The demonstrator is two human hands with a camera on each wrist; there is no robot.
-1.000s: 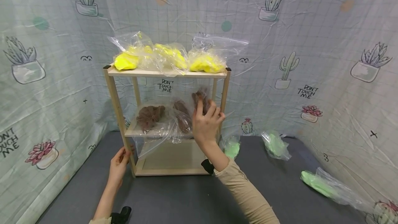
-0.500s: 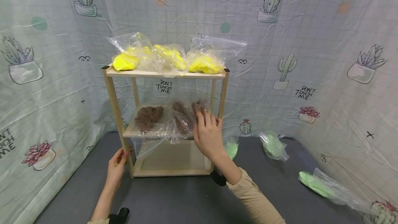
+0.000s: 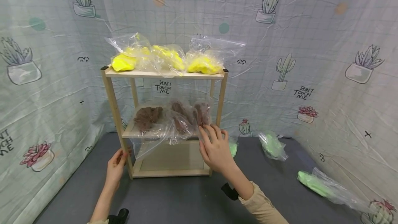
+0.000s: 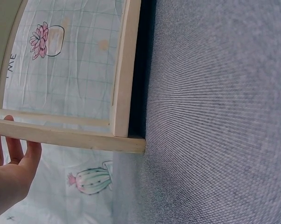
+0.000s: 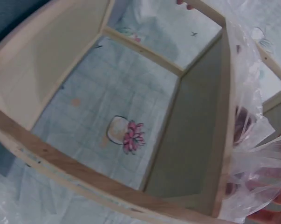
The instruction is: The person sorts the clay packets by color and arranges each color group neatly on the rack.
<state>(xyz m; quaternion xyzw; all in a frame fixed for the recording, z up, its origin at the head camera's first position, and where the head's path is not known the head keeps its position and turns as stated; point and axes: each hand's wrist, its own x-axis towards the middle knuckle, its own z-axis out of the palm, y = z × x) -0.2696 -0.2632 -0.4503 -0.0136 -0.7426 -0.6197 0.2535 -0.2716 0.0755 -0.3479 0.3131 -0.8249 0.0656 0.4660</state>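
Observation:
A wooden shelf rack [image 3: 172, 173] stands on the dark table. My left hand [image 3: 115, 170] holds its left front post [image 4: 68, 139], the fingers behind it in the left wrist view. On the middle board lie clear bags with brown contents: one bag at left [image 3: 148, 118], one in the middle [image 3: 181, 118] and one at right [image 3: 201, 111]. My right hand [image 3: 217, 150] is at the front of the right bag, fingers spread and fingertips touching its lower end. In the right wrist view, clear plastic [image 5: 252, 182] partly covers the right fingers [image 5: 266, 215].
Bags with yellow contents [image 3: 203, 64] sit along the top board. To the right on the table lie bags with light green contents, one near the back [image 3: 273, 145] and one further forward [image 3: 315, 183]; another is partly behind the right hand. A patterned curtain [image 3: 248, 96] encloses the table.
The right bag has come down from a raised position onto the middle board. My right hand has drawn down and back from it, fingers spreading. The left hand stays on the post.

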